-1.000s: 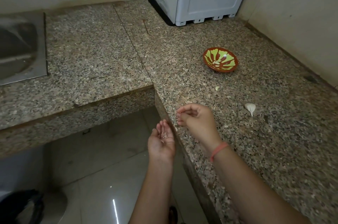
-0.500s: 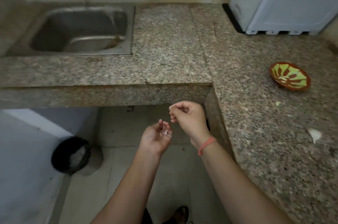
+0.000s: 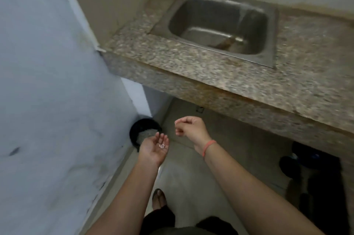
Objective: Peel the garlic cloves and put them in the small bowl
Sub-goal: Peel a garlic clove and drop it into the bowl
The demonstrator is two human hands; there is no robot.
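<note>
My left hand [image 3: 153,148] is held palm up, fingers relaxed and only slightly cupped, gripping nothing; a few small pale scraps of garlic skin [image 3: 162,146] lie loose on it, at the base of the fingers. My right hand [image 3: 188,127] hangs just to the right of the left and a little farther from me, with a narrow gap between the two. Its fingers are curled inward and the thumb tip is drawn toward the forefinger (whether anything is pinched there I cannot tell; the spot is too small and blurred). A pink band [image 3: 208,147] sits round the right wrist. The garlic skin is on the left palm, below and to the left of the right hand's curled fingertips. Just beyond the left fingertips, lower down on the floor, stands a black bin [image 3: 137,129] with a pale mass inside, against a blue-grey wall [image 3: 47,81] that runs along the left of the left arm. Beyond both hands and above them runs a speckled granite counter [image 3: 287,85]; a steel sink [image 3: 218,23] is let into it, well beyond the right hand. Both hands are over a pale floor [image 3: 252,144], apart from the counter. Near me, between the forearms, one foot in a sandal [image 3: 159,197] shows. Dark objects [image 3: 316,167], blurred, lie under the counter well to the right of the right arm.
</note>
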